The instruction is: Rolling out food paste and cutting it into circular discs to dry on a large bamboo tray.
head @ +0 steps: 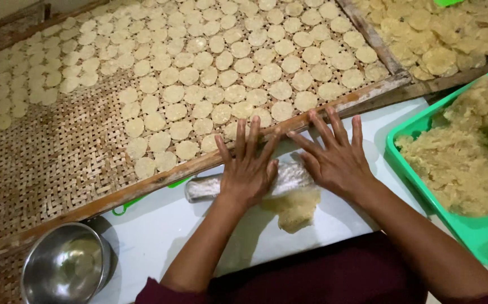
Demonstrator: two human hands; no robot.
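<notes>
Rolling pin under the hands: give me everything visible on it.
The shiny plastic-wrapped cylindrical rolling pin lies flat and crosswise on the white table, its rounded left end exposed. The left hand and right hand press on it with flat palms and spread fingers. It sits across a pale flattened dough piece.

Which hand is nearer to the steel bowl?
Left. The left hand presses on the roller, whose end points toward the steel bowl at the lower left. The right hand lies farther off, on the roller's other end, nearer the green tray.
</notes>
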